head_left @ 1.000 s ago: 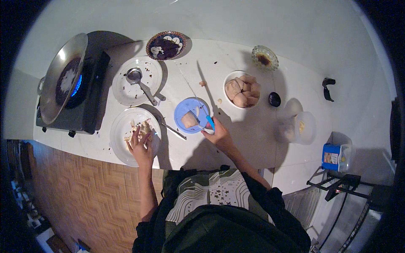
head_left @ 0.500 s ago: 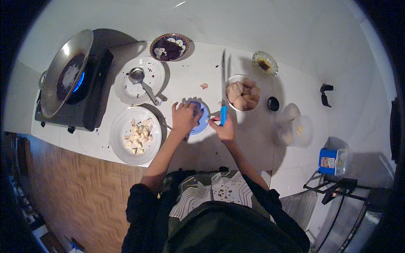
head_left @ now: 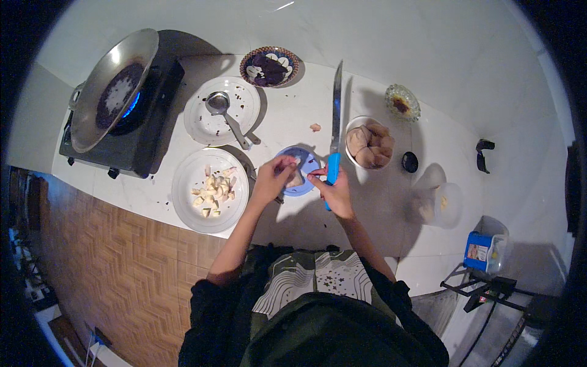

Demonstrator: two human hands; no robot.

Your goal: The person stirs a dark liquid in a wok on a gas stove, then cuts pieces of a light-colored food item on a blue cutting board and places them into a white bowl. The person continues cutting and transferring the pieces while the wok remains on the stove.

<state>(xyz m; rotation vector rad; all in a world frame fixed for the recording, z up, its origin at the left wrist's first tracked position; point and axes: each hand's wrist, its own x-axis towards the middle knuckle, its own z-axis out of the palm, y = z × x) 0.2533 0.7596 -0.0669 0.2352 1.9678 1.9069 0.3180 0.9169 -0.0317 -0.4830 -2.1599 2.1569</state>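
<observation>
My right hand (head_left: 335,192) is closed round the blue handle of a long knife (head_left: 337,110). Its blade points away from me, toward the back of the counter, and its thumb and fingertips meet at the right edge of a small blue plate (head_left: 310,185). Over that plate's left side my left hand (head_left: 271,179) has its fingers drawn together; what they hold, if anything, is too small to make out. Beneath those fingers a pale piece (head_left: 295,178), perhaps meat, rests on the plate. A white bowl of brownish-pink pieces (head_left: 370,145) stands right of the knife.
At left, a wok (head_left: 138,60) tilts on a lit black stove (head_left: 147,128). White plates hold pale chunks (head_left: 214,192) and a ladle (head_left: 218,104). Farther back are a patterned bowl (head_left: 295,62) and a glass dish (head_left: 402,103). A black lid (head_left: 409,161) and translucent tub (head_left: 451,208) lie rightward.
The whole view has shifted, so things sit farther right. My left hand's fingers, spread over the blue plate before, are now drawn together. The knife has turned, showing more of its blade's flat side.
</observation>
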